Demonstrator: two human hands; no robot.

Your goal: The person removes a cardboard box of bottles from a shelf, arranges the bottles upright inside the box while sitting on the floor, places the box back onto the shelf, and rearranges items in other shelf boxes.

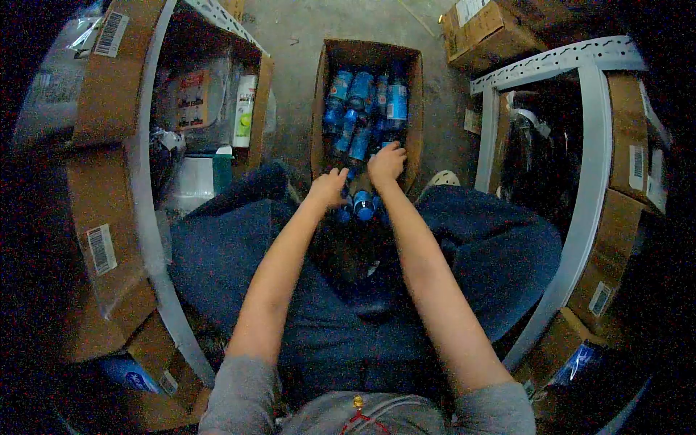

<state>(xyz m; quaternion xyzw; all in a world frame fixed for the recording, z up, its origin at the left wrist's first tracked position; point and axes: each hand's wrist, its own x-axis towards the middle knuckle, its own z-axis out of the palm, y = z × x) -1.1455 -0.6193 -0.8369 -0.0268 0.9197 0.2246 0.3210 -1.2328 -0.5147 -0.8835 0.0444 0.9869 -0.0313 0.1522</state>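
Blue bottles (358,141) with printed labels lie packed in an open cardboard box (416,80) on the floor in front of me. At the box's near left side is my left hand (330,188), its fingers curled over a blue bottle there; the grip is partly hidden. My right hand (388,163) reaches in at the near right, with bent fingers among the bottles; what they hold is covered by the hand. Between and just below the hands, a blue bottle cap (364,206) faces up toward me.
A white shelf post (150,196) with cartons (109,254) stands close on my left. Another metal rack frame (586,159) rises on the right. A white can with a green design (245,111) sits in a left carton, and a carton (471,32) lies beyond on the right.
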